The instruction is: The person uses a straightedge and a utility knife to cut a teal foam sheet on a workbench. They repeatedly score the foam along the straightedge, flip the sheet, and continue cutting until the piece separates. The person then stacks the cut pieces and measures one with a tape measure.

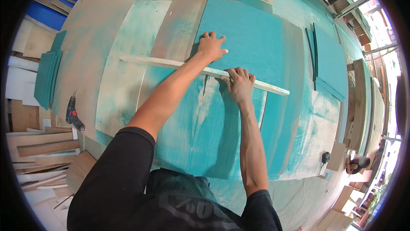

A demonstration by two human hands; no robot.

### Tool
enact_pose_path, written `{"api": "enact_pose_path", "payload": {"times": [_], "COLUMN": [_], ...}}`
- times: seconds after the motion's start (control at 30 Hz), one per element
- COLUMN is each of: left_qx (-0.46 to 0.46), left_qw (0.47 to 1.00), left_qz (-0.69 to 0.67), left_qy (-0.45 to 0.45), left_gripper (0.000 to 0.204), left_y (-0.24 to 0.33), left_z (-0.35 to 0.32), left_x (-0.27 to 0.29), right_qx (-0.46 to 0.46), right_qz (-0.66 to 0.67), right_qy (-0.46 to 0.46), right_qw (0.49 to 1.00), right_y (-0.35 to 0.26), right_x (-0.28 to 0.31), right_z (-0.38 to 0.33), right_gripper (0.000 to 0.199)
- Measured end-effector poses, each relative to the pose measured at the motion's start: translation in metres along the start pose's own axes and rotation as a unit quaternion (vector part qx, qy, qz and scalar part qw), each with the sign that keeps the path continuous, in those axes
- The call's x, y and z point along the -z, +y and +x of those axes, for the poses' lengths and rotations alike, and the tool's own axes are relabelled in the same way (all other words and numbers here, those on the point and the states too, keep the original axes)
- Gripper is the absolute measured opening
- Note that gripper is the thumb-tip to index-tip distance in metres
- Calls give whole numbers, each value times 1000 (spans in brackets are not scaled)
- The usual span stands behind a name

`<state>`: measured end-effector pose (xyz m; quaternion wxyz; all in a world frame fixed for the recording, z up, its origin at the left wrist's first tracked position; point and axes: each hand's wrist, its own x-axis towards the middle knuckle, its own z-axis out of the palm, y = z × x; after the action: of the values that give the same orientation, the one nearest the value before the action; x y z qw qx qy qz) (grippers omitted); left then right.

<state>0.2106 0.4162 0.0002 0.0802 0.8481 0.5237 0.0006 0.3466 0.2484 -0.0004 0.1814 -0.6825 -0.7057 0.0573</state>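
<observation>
Blade tip under right hand (240, 85) unclear

Wooden slat (171, 63): pale bare wood, matt, rough-sawn look. Teal sheet (252, 38): matt, fine-grained texture, like felt or coated board. Worktop (124, 85): plywood, patchy teal paint over bare brown wood, dull, streaky. Drill (73, 114): black-red plastic, slight sheen. Offcuts (40, 145): raw wood, matt. Shirt (128, 188): black cloth.
</observation>
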Motion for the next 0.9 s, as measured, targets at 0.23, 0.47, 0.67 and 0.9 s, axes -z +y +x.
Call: {"api": "enact_pose_path", "payload": {"times": [0.23, 0.47, 0.67, 0.9], "left_qx": [16, 11, -5, -12], "left_qw": [999, 999, 1000, 1000], "left_qz": [21, 22, 4, -23], "left_qy": [-34, -31, -11, -10], "left_gripper": [64, 64, 65, 67], "left_y": [-13, -9, 10, 34], "left_z": [98, 75, -30, -200], "left_x": [17, 17, 4, -12], "right_qx": [1, 2, -1, -19], "right_qz": [20, 20, 26, 54], "right_qy": [-7, -34, -63, -58], "right_qw": [1000, 999, 998, 997], "right_y": [35, 33, -5, -70], "right_x": [-9, -12, 10, 32], "right_z": [92, 75, -23, -182], "right_gripper": [41, 42, 42, 34]}}
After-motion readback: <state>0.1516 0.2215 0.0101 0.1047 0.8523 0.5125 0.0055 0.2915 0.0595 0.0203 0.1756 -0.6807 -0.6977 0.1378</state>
